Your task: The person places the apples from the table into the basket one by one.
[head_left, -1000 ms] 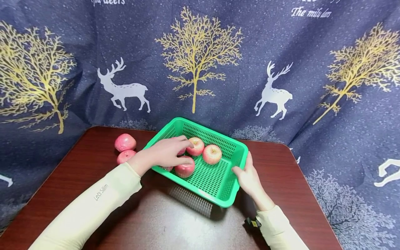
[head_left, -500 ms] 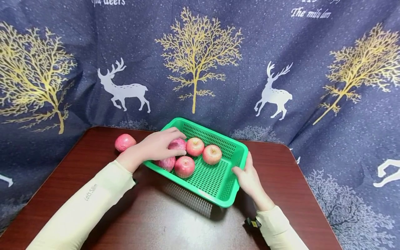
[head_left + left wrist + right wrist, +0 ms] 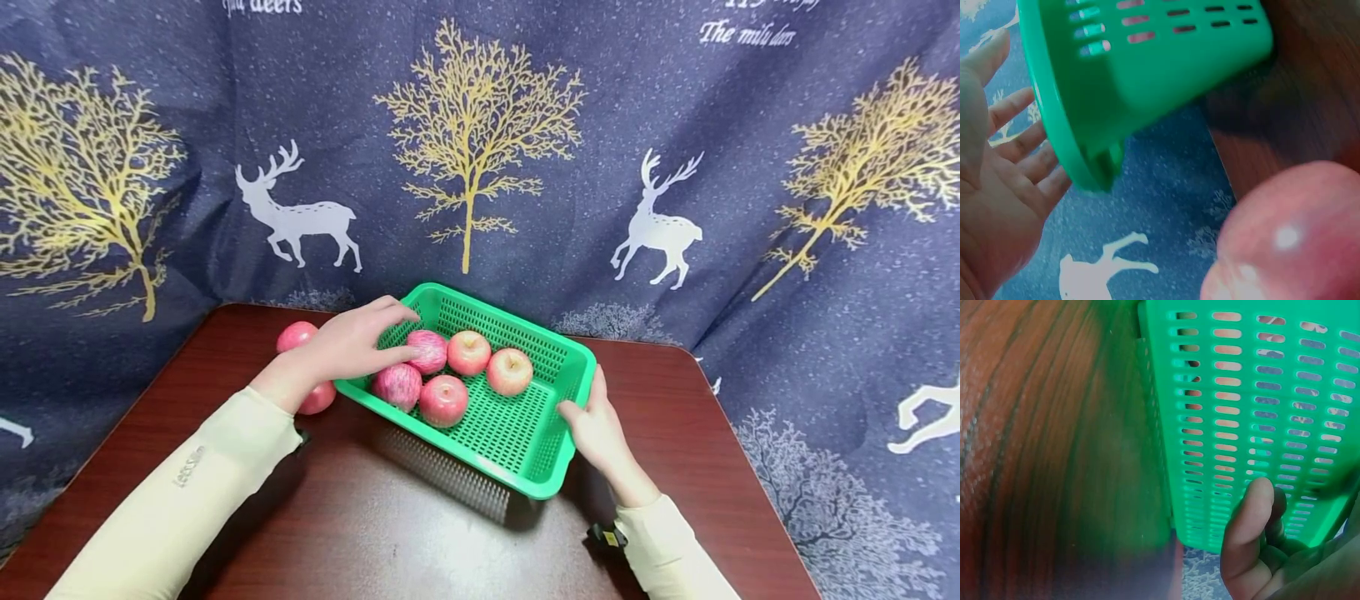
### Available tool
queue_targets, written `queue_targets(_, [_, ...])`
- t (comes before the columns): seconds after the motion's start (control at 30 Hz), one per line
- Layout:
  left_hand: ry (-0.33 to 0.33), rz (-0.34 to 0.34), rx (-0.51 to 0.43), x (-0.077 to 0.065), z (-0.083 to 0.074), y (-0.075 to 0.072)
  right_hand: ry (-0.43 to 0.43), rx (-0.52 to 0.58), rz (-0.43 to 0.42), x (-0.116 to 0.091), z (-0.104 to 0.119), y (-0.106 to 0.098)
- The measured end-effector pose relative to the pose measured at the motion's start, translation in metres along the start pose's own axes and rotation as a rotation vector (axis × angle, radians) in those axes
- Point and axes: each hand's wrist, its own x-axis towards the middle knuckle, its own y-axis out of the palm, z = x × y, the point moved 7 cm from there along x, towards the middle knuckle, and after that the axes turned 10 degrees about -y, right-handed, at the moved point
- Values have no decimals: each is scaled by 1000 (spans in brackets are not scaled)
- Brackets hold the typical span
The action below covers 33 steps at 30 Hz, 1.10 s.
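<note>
A green plastic basket [image 3: 491, 454] stands on the table, with several red apples inside it. Two of these, a striped apple [image 3: 429, 352] and another striped apple [image 3: 397, 387], lie by the left wall. My left hand [image 3: 352, 340] hovers over the basket's left rim, its fingers spread and holding nothing. In the left wrist view, that hand [image 3: 1007, 175] shows its bare palm beside the rim. My right hand [image 3: 597, 427] grips the right rim, thumb on top. The right wrist view shows its curled fingers [image 3: 1250, 519] against the slotted wall.
Left of the basket, one apple [image 3: 295, 334] and a nearer apple [image 3: 317, 399] sit on the brown table [image 3: 420, 533], both partly behind my left arm. A dark patterned cloth [image 3: 525, 208] hangs behind the table.
My left hand has drawn back leftward from over the apples to the basket's left rim, uncovering the striped apples. My right hand and the basket have stayed put.
</note>
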Motion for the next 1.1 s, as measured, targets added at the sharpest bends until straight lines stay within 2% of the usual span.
queue_targets(0.2, [-44, -67, -39, -4, 18, -9, 2, -18, -2, -1, 0, 0])
queue_targets(0.53, [-132, -98, -63, -12, 44, -25, 3, -16, -3, -1, 1, 0])
queue_targets(1.1, [-188, -173, -41, -23, 84, -38, -4, -28, -10, -1, 1, 0])
